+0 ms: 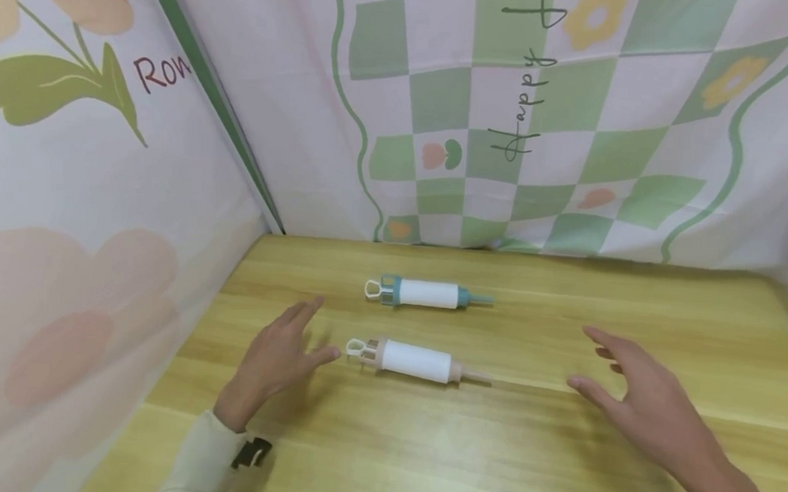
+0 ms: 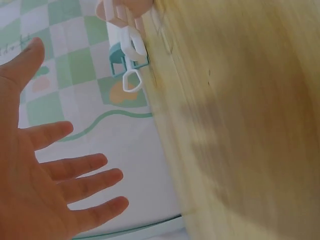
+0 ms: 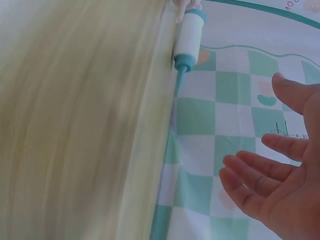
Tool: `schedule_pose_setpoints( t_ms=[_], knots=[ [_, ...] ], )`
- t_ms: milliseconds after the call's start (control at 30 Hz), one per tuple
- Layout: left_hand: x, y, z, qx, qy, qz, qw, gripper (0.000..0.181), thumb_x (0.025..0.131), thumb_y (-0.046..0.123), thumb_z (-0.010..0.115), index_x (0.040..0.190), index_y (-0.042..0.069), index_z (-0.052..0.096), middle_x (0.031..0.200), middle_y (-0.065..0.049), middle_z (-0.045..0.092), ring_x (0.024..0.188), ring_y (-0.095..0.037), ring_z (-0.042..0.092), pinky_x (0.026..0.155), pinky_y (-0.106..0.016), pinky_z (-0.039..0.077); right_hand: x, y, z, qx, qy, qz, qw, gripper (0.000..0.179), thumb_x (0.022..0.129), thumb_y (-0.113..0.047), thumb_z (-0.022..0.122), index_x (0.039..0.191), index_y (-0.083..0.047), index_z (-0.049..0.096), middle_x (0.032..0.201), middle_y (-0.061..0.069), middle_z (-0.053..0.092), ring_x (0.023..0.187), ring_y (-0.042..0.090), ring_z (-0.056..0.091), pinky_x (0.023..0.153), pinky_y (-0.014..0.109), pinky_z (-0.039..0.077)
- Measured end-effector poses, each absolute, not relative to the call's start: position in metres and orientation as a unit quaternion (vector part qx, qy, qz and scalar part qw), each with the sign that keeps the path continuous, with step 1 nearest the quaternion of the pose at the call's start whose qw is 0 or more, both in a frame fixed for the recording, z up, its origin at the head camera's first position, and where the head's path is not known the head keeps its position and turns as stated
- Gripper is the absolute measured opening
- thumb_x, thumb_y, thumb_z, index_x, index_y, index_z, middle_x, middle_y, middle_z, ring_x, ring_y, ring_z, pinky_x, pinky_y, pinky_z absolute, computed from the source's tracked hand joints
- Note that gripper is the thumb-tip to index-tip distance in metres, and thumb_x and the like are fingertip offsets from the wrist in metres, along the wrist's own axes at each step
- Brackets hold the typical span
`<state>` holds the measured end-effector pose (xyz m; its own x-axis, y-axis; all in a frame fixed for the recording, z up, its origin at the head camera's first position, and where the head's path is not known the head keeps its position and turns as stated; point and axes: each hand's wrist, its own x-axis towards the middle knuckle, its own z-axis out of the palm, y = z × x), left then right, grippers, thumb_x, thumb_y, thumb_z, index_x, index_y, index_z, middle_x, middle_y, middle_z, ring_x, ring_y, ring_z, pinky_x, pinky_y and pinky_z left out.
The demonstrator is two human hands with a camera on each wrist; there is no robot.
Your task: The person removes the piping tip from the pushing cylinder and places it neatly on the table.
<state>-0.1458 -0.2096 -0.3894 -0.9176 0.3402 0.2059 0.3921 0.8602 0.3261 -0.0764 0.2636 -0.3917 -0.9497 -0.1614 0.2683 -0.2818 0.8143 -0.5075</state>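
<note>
Two large syringe-like tools lie on the wooden table in the head view, ring handles to the left and thin nozzles to the right. The farther teal syringe (image 1: 429, 294) has a white barrel with teal ends; the nearer pink syringe (image 1: 417, 361) has a white barrel with pale pink ends. My left hand (image 1: 279, 359) hovers just left of the pink syringe's handle, fingers spread and holding nothing. Well to the right of both nozzles is my right hand (image 1: 655, 405), its fingers relaxed and apart. In the right wrist view, the teal syringe (image 3: 189, 37) appears beyond the right hand (image 3: 282, 195).
A checked green-and-white cloth (image 1: 503, 117) hangs behind the table's far edge. Another cloth with flower prints (image 1: 65, 203) hangs along the left side. The wooden table (image 1: 422, 443) extends between and in front of both hands.
</note>
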Motion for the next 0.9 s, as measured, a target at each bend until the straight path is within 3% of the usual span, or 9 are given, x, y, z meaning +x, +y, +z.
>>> schedule_pose_setpoints(
  t_ms=[267,533,867,900],
  knots=[
    [-0.149,-0.21,-0.393,-0.171,-0.944,-0.283,0.001,0.087,0.085,0.046,0.077,0.155,0.014,0.036,0.154,-0.017,0.039,0.136,-0.041,0.041,0.106,-0.061,0.037,-0.079,0.251,-0.4,0.129,-0.933,0.322,0.101,0.075,0.086,-0.026,0.081,0.145,0.002,0.044,0.135,0.03,0.049,0.11,0.049,0.052,0.079,0.068,0.046],
    [-0.16,-0.204,-0.399,-0.185,-0.923,-0.336,-0.028,0.087,0.083,0.039,0.081,0.153,0.009,0.039,0.152,-0.016,0.043,0.125,-0.04,0.051,0.099,-0.057,0.046,-0.08,0.244,-0.399,0.121,-0.918,0.378,0.021,0.077,0.092,-0.026,0.075,0.151,0.001,0.035,0.142,0.031,0.043,0.12,0.049,0.049,0.091,0.062,0.046],
    [-0.164,-0.198,-0.401,-0.187,-0.912,-0.362,-0.047,0.085,0.082,0.033,0.083,0.151,0.008,0.041,0.149,-0.019,0.045,0.124,-0.043,0.051,0.097,-0.058,0.047,-0.08,0.236,-0.401,0.126,-0.906,0.403,0.028,0.076,0.09,-0.022,0.077,0.15,0.001,0.037,0.14,0.03,0.046,0.119,0.045,0.05,0.091,0.054,0.048],
    [-0.164,-0.197,-0.4,-0.184,-0.911,-0.365,-0.05,0.085,0.081,0.032,0.084,0.151,0.009,0.041,0.149,-0.019,0.045,0.124,-0.042,0.051,0.097,-0.058,0.047,-0.081,0.236,-0.402,0.126,-0.903,0.409,0.029,0.076,0.09,-0.021,0.077,0.15,0.001,0.037,0.14,0.03,0.046,0.119,0.045,0.05,0.092,0.048,0.051]
  ],
)
